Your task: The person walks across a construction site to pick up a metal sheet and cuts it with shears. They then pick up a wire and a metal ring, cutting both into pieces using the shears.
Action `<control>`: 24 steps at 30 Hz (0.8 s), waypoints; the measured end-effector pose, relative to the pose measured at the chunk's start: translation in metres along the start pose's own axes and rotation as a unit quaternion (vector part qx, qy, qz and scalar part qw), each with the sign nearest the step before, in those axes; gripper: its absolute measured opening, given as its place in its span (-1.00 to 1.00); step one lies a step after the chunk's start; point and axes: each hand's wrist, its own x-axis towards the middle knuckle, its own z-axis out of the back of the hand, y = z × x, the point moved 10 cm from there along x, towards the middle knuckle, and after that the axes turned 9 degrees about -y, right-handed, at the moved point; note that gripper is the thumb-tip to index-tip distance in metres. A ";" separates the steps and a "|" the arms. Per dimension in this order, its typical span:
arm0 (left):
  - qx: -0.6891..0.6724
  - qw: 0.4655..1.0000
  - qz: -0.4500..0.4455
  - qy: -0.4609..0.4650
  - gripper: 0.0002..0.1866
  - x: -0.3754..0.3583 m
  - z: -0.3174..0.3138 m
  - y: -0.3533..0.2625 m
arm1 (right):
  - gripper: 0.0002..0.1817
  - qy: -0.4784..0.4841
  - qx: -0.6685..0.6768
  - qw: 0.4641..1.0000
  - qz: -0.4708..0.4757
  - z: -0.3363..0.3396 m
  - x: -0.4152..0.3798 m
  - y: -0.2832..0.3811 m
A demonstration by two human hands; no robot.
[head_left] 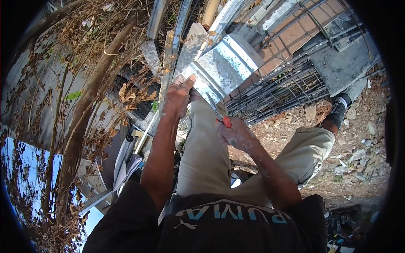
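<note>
A bent piece of shiny sheet metal [230, 63] with folded ridges lies above my thigh, its near edge toward me. My left hand [179, 95] is closed on its left corner, with the thumb on top. My right hand [237, 134] is wrapped round the red handle of tin snips [216, 110]. The blades of the snips meet the near edge of the sheet metal; how far they reach into it I cannot make out.
Steel rebar cages [278, 90] and a grey board [346, 63] lie to the right. Metal channels [179, 25] and timber stand ahead. Dry branches [86, 97] rise on the left. Rubble-strewn ground [358, 139] lies around my outstretched foot.
</note>
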 end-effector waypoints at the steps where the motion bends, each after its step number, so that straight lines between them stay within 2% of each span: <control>1: 0.002 1.000 0.000 0.000 -0.69 -0.002 -0.001 -0.001 | -0.66 0.004 0.006 1.000 -0.008 0.001 0.000 0.001; 10: 0.054 0.999 -0.001 0.007 -0.68 -0.009 -0.002 -0.005 | -0.70 0.050 0.011 0.999 -0.005 0.005 -0.006 0.008; 13: 0.067 0.998 -0.008 0.015 -0.68 -0.007 -0.003 -0.004 | -0.64 0.017 0.036 0.999 0.018 0.004 -0.002 0.007; 16: 0.061 0.998 -0.004 0.021 -0.68 -0.002 -0.002 0.001 | -0.66 -0.004 0.010 0.999 0.048 0.007 -0.004 0.012; 22: 0.086 0.996 0.011 0.023 -0.67 -0.007 -0.003 0.001 | -0.61 -0.005 -0.129 0.992 0.006 0.010 -0.004 0.007; 24: 0.097 0.995 0.009 0.025 -0.67 -0.008 -0.002 0.001 | -0.65 -0.015 -0.121 0.992 0.014 0.011 -0.004 0.007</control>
